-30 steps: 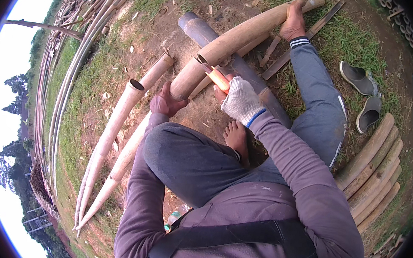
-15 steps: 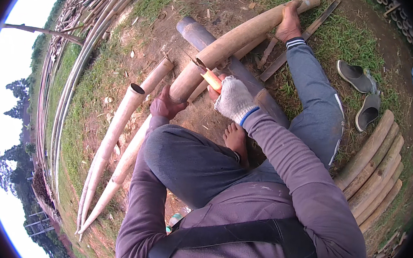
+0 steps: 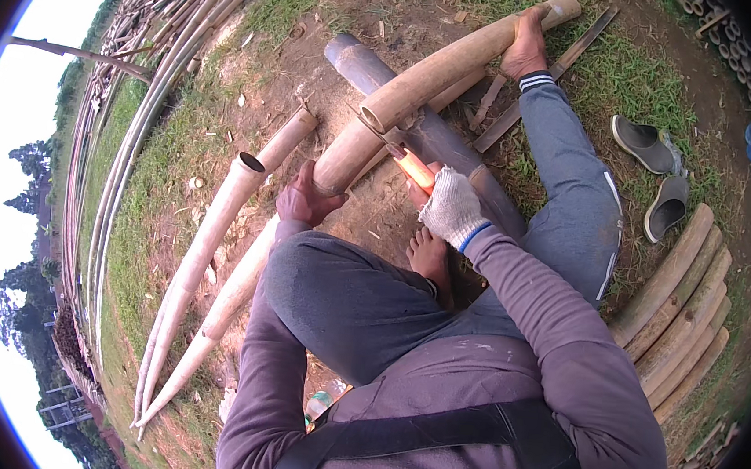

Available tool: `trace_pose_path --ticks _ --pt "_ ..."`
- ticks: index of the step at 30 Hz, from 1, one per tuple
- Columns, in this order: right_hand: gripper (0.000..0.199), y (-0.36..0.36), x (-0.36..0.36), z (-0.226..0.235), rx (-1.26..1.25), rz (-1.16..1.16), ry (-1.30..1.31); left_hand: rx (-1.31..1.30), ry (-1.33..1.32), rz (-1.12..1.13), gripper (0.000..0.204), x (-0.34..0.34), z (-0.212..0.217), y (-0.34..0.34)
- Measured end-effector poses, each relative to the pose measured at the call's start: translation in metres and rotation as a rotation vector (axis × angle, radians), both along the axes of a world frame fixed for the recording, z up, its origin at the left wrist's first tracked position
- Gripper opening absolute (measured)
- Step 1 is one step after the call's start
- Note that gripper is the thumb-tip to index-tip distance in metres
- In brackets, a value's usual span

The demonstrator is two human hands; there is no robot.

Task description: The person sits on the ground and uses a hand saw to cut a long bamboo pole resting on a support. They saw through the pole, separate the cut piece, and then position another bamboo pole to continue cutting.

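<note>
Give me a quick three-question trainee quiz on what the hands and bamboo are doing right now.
1. True or false: the right hand wears a white glove.
2. What does the left hand rest on? A) a sandal B) the split bamboo pole C) the stacked bamboo pieces
3. Fill in: the gloved hand grips a tool with an ______ handle.

Key: 1 true. 2 B. 3 orange.

The bare left hand [image 3: 306,201] is cupped low, the right hand [image 3: 453,207] (white-gloved) is closed in a fist.
</note>
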State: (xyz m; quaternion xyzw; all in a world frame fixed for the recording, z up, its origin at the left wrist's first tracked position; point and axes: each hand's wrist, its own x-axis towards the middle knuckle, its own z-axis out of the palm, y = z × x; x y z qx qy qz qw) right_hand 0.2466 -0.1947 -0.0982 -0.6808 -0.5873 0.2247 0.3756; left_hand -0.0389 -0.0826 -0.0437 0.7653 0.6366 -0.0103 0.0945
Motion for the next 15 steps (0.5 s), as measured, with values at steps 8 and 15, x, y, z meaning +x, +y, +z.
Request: trace_pose_path --ticks 8,15 --pt "0.043 -0.097 0.037 -0.010 -0.113 0.135 -0.079 -0.308 0.021 0.071 0.106 0.004 -0.061 -0.006" --pt "0.057 -0.124 0.048 0.022 -0.262 0.166 -0.292 -0.203 -0.410 0.290 0.106 0.007 -0.146 -0.037"
